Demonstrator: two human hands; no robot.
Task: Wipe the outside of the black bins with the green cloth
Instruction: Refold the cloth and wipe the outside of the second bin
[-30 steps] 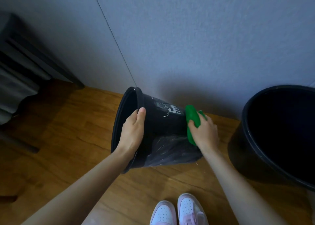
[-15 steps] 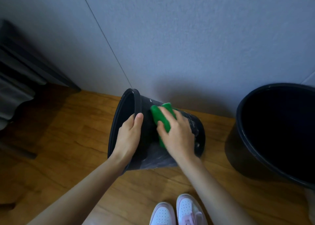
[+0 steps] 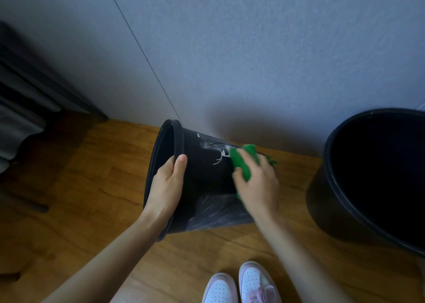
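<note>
Wiping the tipped small bin's side, mid-stroke

Left hand (image 3: 166, 187) clasps the rim of the small black bin (image 3: 204, 176) on the floor by the wall; right hand (image 3: 257, 183) presses the green cloth (image 3: 241, 162) flat near its base; next, I judge, rotate it, then the large bin (image 3: 326, 187)

Left hand (image 3: 166, 189) gripping tilted black bin (image 3: 204, 171), right hand (image 3: 258, 183) pressing green cloth (image 3: 241, 164)

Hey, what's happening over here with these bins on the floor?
A person is cleaning a small black bin tipped on its side on the wooden floor. The left hand grips its rim to steady it, while the right hand presses a green cloth against the outer wall, near some whitish marks. A larger black bin stands upright to the right, untouched.
</note>
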